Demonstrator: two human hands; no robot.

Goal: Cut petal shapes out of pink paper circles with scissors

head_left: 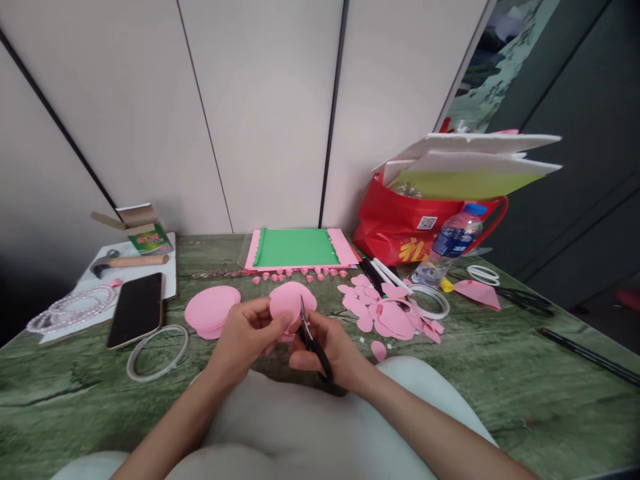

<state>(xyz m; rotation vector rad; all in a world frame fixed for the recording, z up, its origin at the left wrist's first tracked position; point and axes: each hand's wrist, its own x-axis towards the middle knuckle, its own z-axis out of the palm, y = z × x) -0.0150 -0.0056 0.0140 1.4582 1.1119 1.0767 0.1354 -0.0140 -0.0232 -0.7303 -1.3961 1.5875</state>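
Observation:
Between thumb and fingers, my left hand (250, 333) pinches a round pink paper disc (289, 299) near the table's front edge. My right hand (333, 350) grips black-handled scissors (315, 343), whose blades point up over the disc's right side. Whether the blades have cut into the paper cannot be made out. To the left lies a stack of pink paper discs (213, 310). Right of my hands is a heap of pink paper cut-outs (373, 307), with one loose petal-shaped piece (379, 351) in front.
Behind my hands are green and pink sheets (300, 247) and a row of tiny pink rolls (300, 273). At left lie a phone (137, 310), hammer (133, 263), bead strings (75, 310) and tape roll (157, 353). A red bag (390, 220) and water bottle (450, 243) stand at right.

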